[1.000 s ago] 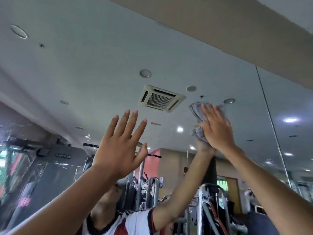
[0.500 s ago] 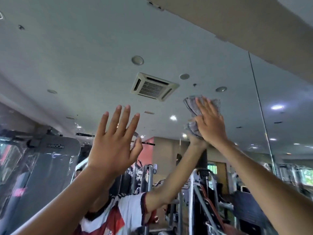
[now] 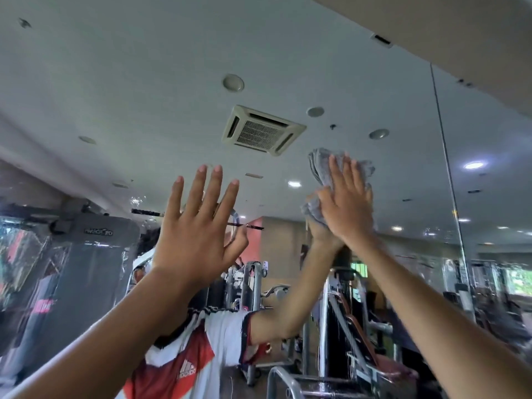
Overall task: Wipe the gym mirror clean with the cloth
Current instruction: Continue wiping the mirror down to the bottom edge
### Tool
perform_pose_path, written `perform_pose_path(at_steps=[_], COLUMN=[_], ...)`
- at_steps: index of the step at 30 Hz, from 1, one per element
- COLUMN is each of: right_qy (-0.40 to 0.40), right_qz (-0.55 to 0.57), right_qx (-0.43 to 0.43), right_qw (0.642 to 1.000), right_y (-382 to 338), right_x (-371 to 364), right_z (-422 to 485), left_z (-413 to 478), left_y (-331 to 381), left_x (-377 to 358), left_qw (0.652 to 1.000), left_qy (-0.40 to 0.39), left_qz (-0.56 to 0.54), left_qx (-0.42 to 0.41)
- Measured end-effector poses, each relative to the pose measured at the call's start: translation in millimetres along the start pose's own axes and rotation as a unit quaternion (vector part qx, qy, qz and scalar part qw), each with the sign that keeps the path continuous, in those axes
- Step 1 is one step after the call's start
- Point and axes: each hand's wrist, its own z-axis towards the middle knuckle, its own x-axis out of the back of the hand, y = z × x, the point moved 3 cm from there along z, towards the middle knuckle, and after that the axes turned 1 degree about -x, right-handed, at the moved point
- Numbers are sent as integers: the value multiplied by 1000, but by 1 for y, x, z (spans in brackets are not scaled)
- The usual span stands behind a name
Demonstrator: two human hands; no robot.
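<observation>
In front of me a gym mirror (image 3: pixel 115 82) fills the wall, reflecting the ceiling, a ceiling vent (image 3: pixel 262 131) and weight machines (image 3: pixel 339 298). My right hand (image 3: pixel 348 208) lies flat with straight fingers over the grey cloth (image 3: pixel 319 165), pressing it to the glass in the upper part of this panel, nearer its right edge, where a vertical seam (image 3: pixel 444 156) runs. My left hand (image 3: pixel 195 240) is raised nearer the panel's middle, fingers spread and holding nothing; I cannot tell whether it touches the glass.
</observation>
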Motion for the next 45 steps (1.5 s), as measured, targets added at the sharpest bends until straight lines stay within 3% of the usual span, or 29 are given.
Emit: perform_pose_path(at_steps=[2, 4, 7, 9, 12, 14, 16, 19, 21, 23, 25, 27, 28, 29, 31, 33, 34, 36, 38, 40, 41, 43, 45], right_qy=[13, 7, -9, -16, 19, 56, 62, 11, -16, -17, 17, 55, 57, 52, 22, -7, -14, 0, 53, 81, 80, 49, 10], right_qz=[9, 10, -46, -45, -3, 23, 39, -35, -79, -71, -28, 25, 40, 40, 9, -26, -32, -22, -2, 30, 43, 40, 1], right_qx=[33, 175, 395, 351, 128, 19, 53, 320, 396, 326, 176, 28, 0, 19, 168, 303, 321, 251, 98, -33, -49, 37, 206], right_qw=[999, 985, 917, 935, 992, 998, 996, 947, 915, 943, 984, 998, 998, 998, 986, 953, 947, 968, 994, 996, 995, 997, 979], right_y=[-32, -40, 10, 57, 71, 40, 3, 6, 38, 62, 56, 26, 8, -7, -15, 9, 23, 43, 39, 14, -2, -25, -17], right_x=[-5, -8, -6, 0, 2, -4, -11, -16, -9, -7, -10, -19, -23, -25, -28, -23, -21, -20, -18, -18, -19, -24, -27], right_z=[-25, -70, -116, -100, -65, -70, -103, -175, -190, -175, -152, -147, -155, -169, -206, -223, -220, -198, -161, -139, -138, -160, -200], left_z=[0, -4, -26, -42, -51, -50, -51, -64, -77, -83, -84, -86, -90, -94, -105, -112, -114, -118, -117, -118, -118, -119, -123], left_y=[-2, -3, 6, 19, 25, 21, 19, 23, 27, 31, 32, 31, 31, 30, 30, 30, 30, 32, 33, 33, 31, 29, 29], left_x=[1, 3, 8, 10, 11, 11, 11, 14, 15, 16, 17, 18, 18, 18, 19, 20, 20, 20, 20, 19, 19, 18, 18], left_qw=[1000, 1000, 1000, 1000, 1000, 1000, 1000, 1000, 999, 999, 999, 999, 999, 999, 999, 999, 999, 999, 999, 999, 999, 999, 999], left_qy=[-1, -6, -6, -14, -18, -15, -7, -6, -11, -13, -24, -30, -28, -27, -31, -35, -38, -42, -36, -31, -26, -22, -22], left_qz=[-6, -11, -10, -14, -14, -15, -19, -29, -31, -31, -29, -35, -38, -40, -39, -36, -33, -33, -32, -37, -41, -40, -43], left_qx=[1, 2, 9, 4, 7, 5, 3, 0, 2, 7, 14, 14, 13, 10, -1, -12, -12, -5, 1, -3, -6, -7, -8])
